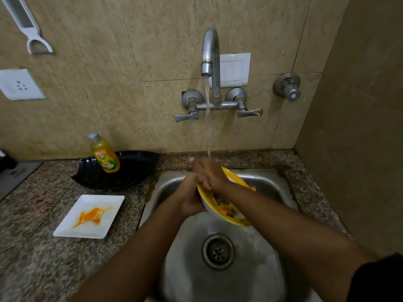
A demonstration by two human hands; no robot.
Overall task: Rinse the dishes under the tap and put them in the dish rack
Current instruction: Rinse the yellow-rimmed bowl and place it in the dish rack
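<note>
Holding a round bowl with a yellow rim and a white outside (226, 209) over the shiny metal sink (218, 269), the person stands at the counter with both arms stretched out. The left hand (192, 198) grips the bowl's near-left edge, with its fingers curled round the rim. The right hand (210, 173) reaches across the top of the bowl and its fingers press down on the rim too — so both hands hold the same bowl. The bowl is tilted, and there are brown and orange food bits stuck inside it.

Water runs down in a thin stream (208, 127) from the curved grey metal tap (210, 53) on the wall and lands on the back of the right hand. The tap has two flat handles, one on each side, and a round grey knob (287, 87) sits on the wall further right.

On the speckled stone counter (32, 247) to the left of the sink lies a square white plate with an orange smear (89, 214) on it. Behind that plate rests a black leaf-shaped dish (130, 171), and a yellow bottle of dish soap with a grey cap (104, 153) leans in it. A white peeler (28, 25) hangs on the tiled wall, above a white wall socket (19, 83). The dish rack — I cannot see it from here.
</note>
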